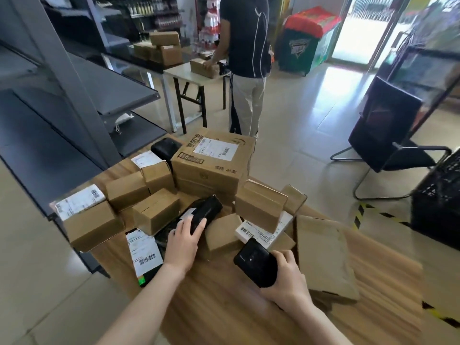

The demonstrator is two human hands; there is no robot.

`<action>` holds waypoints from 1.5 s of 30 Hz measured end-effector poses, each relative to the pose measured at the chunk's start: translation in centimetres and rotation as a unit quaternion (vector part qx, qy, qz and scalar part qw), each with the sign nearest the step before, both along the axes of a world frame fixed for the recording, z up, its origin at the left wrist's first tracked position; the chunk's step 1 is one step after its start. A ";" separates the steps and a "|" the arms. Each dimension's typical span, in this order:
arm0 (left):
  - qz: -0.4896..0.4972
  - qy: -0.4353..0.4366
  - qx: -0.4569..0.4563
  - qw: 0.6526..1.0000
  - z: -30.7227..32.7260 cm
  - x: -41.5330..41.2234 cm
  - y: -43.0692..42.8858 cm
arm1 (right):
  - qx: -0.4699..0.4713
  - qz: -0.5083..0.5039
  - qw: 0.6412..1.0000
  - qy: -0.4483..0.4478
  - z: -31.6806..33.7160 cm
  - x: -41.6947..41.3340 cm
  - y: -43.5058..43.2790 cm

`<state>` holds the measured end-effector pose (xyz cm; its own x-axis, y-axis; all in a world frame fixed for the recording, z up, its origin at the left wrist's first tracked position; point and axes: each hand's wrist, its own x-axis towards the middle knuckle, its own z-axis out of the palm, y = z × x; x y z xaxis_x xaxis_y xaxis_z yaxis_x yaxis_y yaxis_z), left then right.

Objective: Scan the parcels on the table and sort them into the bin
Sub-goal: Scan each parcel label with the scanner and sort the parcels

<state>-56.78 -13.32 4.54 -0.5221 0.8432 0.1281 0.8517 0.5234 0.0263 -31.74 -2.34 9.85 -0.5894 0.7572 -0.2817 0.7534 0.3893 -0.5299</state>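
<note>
I had my left hand (183, 241) curled over the near end of the black bagged parcel (206, 211), which lay aslant among the cardboard boxes (154, 212) about the middle of the tabletop (224, 307). My right hand (288, 277) was clamped round the black scanner (256, 262), closer to the tabletop's near edge. The parcel looked soft, in glossy plastic wrap, probably light and a little slippery. I judged a hold across its narrow width, thumb beneath, safer than pinching loose film. Its white label (188, 212) peeked out by my fingers, though blur hid any barcode. The black crate bin (438, 195) stood off the right edge.
</note>
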 end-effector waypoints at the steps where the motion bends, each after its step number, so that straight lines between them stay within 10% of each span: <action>1: -0.005 0.009 0.009 1.000 0.6 0.1 -0.3 | 0.000 -0.001 1.000 0.003 0.2 0.2 -0.1; 17: 0.034 -0.010 0.123 0.992 7.0 11.1 -8.4 | 0.022 0.062 0.996 0.064 2.7 9.6 -1.6; 28: 0.112 -0.198 0.215 0.950 5.1 21.4 -11.1 | 0.018 0.085 0.996 0.027 0.7 16.1 -3.3; 45: 0.121 -0.436 -0.023 0.892 -2.2 25.0 -10.9 | -0.028 0.039 0.998 -0.031 -2.5 20.0 -5.7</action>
